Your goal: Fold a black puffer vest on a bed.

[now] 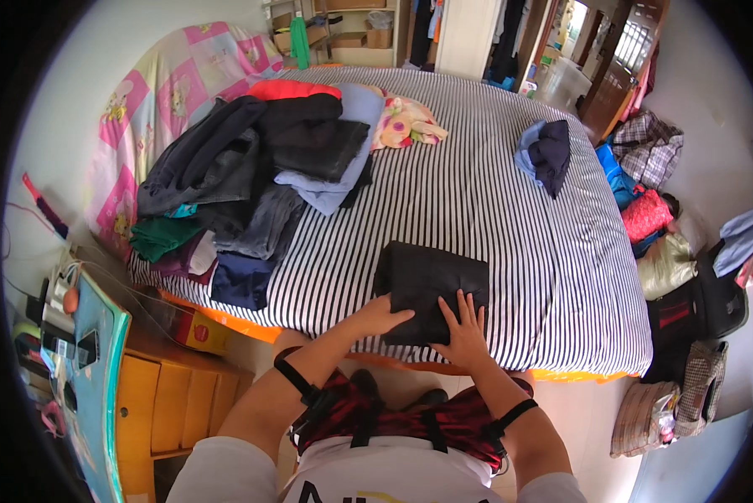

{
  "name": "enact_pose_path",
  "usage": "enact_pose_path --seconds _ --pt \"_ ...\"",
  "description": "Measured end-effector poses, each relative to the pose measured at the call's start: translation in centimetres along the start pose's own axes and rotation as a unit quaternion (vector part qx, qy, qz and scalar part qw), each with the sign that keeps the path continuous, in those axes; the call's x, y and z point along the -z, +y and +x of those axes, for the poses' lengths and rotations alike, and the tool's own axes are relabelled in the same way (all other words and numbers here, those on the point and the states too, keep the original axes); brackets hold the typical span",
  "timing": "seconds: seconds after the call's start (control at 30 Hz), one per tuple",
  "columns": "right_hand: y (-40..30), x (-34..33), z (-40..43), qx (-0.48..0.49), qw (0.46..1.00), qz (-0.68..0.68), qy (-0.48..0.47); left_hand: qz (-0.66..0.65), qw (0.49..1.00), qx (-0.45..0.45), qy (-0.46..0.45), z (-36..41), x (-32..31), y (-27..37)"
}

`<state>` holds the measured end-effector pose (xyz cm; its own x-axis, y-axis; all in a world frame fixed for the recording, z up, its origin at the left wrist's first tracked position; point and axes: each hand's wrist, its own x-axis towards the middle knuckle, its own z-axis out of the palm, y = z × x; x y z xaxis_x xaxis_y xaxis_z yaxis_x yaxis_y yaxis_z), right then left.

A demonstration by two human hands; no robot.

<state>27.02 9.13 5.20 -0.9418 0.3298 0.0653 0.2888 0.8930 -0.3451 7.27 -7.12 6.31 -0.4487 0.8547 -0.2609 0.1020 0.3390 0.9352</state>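
Observation:
A folded black garment (436,276) lies near the front edge of the bed, on a black-and-white striped sheet (452,195). My left hand (379,316) is at its left side, the thumb on top and the other fingers hidden at or under the edge; whether they grip the cloth does not show. My right hand (463,330) rests on the garment's lower right part, fingers spread over the cloth. To the left is a large heap of dark clothes (225,157), with folded jeans (263,220), a dark green garment (166,237) and a navy one (241,280).
A crumpled navy and light-blue garment (549,154) lies at the bed's right. Behind the heap is a floral cloth (404,122). A wooden drawer cabinet (162,402) and a blue-topped table (93,377) stand at left. Bags and clothes, including a plaid bag (643,418), line the right wall.

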Motion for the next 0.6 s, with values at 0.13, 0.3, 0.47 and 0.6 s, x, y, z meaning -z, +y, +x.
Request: enact_pose_path --seconds 0.13,0.3,0.47,0.6 --pt "-0.7 0.4 0.0 0.007 1.0 -0.025 0.012 0.002 0.998 0.047 0.045 0.6 0.1 -1.7" --pt "-0.9 0.7 0.1 -0.003 0.999 -0.043 -0.026 -0.185 0.97 0.155 0.019 1.0 1.0 -2.3" --pt "-1.3 1.1 0.6 0.001 0.998 -0.048 -0.03 0.065 0.946 -0.043 0.313 3.3 3.1 -1.6" --pt "-0.9 1.0 0.4 -0.016 0.997 -0.06 -0.038 0.048 0.978 0.068 0.19 4.9 3.2 3.0"
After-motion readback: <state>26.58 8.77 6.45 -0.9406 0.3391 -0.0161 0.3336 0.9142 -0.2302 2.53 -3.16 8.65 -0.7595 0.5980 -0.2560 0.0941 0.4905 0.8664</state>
